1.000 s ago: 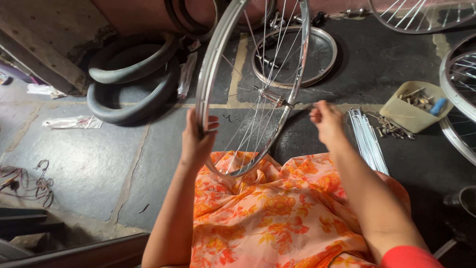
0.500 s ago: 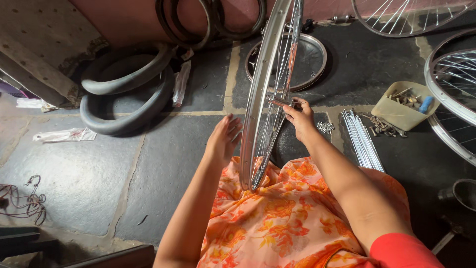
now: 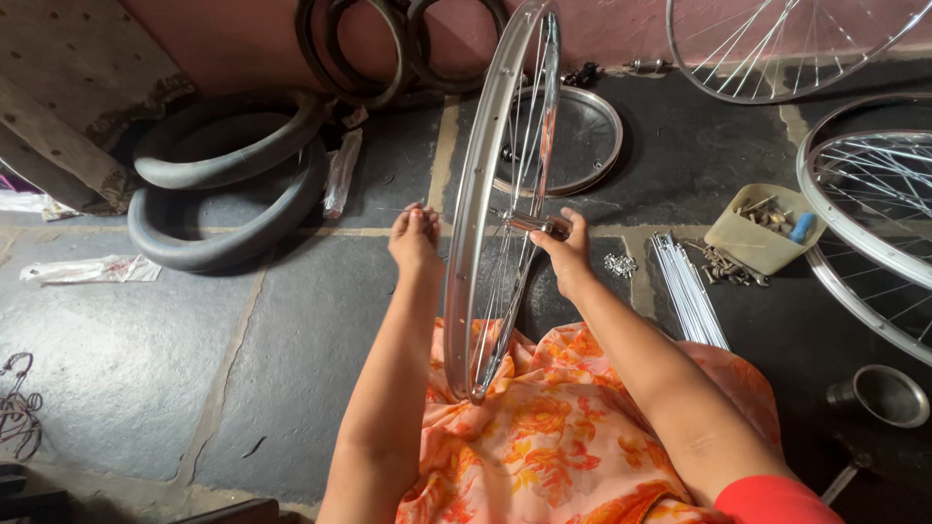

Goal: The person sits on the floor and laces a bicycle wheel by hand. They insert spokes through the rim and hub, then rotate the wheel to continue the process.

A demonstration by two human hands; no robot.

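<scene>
A shiny spoked wheel rim (image 3: 482, 209) stands upright on edge in an orange floral lap (image 3: 544, 437), its top cut off by the frame. The right hand (image 3: 568, 254) pinches the hub axle (image 3: 532, 223); the left hand (image 3: 414, 238), fingers bunched, holds something too thin to identify. Beyond lie black tyres (image 3: 228, 189) on the stone floor (image 3: 126, 359).

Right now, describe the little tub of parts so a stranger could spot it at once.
Start from the upright wheel standing on the person's lap, held between the left hand and right hand. Look right along the dark floor, past the bundle of spokes. The tub is the beige, squarish plastic one holding small metal bits and one blue piece; the nearby cup is round steel.
</scene>
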